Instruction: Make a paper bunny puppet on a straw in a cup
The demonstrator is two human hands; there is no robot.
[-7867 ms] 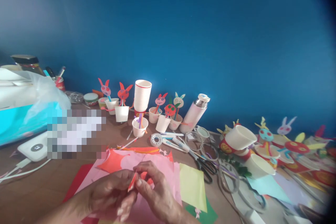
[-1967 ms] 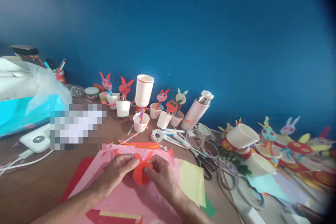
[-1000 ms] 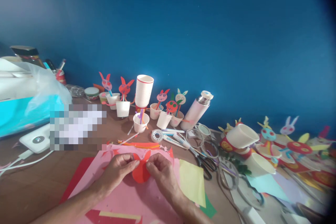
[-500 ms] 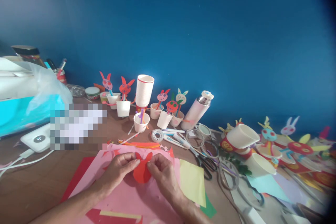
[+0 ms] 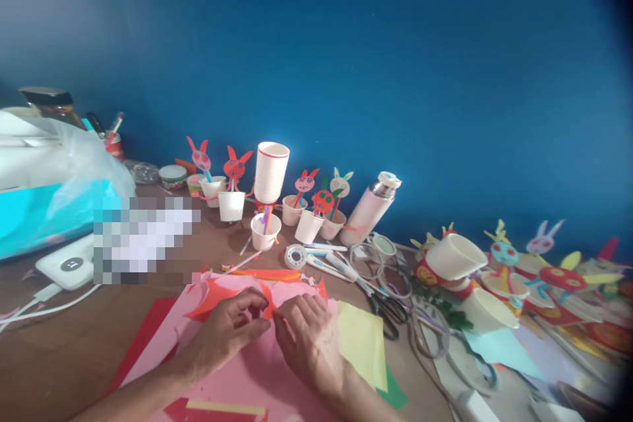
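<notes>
A small piece of orange-red paper (image 5: 268,302) shows between my hands, above a pink paper sheet (image 5: 257,369). My right hand (image 5: 309,336) is closed, pinching the paper's lower edge between thumb and forefinger. My left hand (image 5: 235,326) is close on the other side, its curled fingers near the paper and its thumb apart from them. Most of the cutout's round part is hidden from view. Behind my left hand lies a larger orange paper offcut (image 5: 212,298) on the pink sheet.
Paper cups with rabbit-faced paper figures (image 5: 234,168) stand at the back, near a cup stack (image 5: 271,171) and a thermos (image 5: 370,211). A tape roll (image 5: 295,256), scissors (image 5: 386,316) and yellow paper (image 5: 361,343) lie near my right hand. A power bank (image 5: 69,267) is left.
The rounded orange-red cutout with ears, held upright by both hands, is now mostly out of sight. My left thumb has parted from its fingers, and my right hand has turned palm-down.
</notes>
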